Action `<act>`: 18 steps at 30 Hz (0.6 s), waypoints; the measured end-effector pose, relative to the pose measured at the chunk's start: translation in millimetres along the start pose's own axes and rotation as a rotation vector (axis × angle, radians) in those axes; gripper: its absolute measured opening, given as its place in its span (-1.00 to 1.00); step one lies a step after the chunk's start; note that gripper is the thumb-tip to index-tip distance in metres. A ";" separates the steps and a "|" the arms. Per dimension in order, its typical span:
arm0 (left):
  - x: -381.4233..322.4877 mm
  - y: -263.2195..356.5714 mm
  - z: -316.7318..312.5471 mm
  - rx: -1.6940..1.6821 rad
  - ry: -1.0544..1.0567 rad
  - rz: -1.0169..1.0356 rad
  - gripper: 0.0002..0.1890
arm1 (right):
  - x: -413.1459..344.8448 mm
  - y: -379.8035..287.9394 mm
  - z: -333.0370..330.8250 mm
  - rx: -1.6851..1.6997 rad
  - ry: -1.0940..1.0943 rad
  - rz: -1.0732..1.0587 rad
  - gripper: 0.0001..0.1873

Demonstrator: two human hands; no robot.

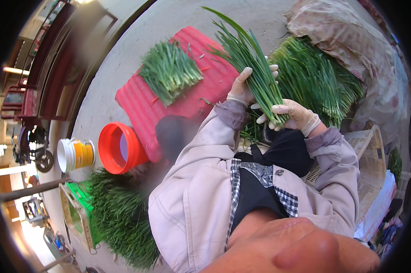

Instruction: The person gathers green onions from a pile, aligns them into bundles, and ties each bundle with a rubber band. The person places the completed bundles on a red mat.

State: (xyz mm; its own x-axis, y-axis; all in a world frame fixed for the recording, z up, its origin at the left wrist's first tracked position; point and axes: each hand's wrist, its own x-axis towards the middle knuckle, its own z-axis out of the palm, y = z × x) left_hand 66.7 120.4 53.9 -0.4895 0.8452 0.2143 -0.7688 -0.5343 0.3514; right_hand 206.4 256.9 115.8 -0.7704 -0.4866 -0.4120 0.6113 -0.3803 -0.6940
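Note:
A bunch of long green leafy stalks, apparently garlic chives, is held up before my chest. My left hand, in a pale thin glove, supports the bunch at mid-length, with its fingertips showing beyond the leaves. My right hand, gloved too, grips the cut stem ends, thumb on top. Past the hands lies a large pile of the same stalks, partly under a patterned cloth. A smaller heap rests on a red ribbed mat.
An orange-red bucket and a white and yellow bucket stand at the left. Below them are a green crate and a big mass of greens. A plastic basket is at the right, near the patterned cloth.

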 end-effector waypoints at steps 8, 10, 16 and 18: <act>-65.8 76.0 -18.7 0.440 0.395 0.060 -0.53 | 110.8 -0.1 7.2 -0.569 0.055 -0.139 -0.41; -57.2 78.1 -17.5 0.668 0.489 0.210 -0.68 | 135.9 -3.0 3.9 -0.657 0.151 -0.288 -0.37; -31.7 116.6 -31.6 0.932 0.286 0.331 -0.43 | 214.0 -17.0 -18.5 -0.817 0.404 -0.592 -0.63; -32.9 132.7 -43.0 0.868 0.163 0.217 -0.17 | 233.4 -19.2 -27.3 -0.588 0.369 -0.628 -0.64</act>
State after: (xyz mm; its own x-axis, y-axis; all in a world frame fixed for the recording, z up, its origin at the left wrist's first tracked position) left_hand -37.0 21.3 54.3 -0.6904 0.6798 0.2473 -0.1051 -0.4325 0.8955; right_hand 9.9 172.0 16.9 -0.9988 -0.0084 0.0481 -0.0483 0.0189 -0.9987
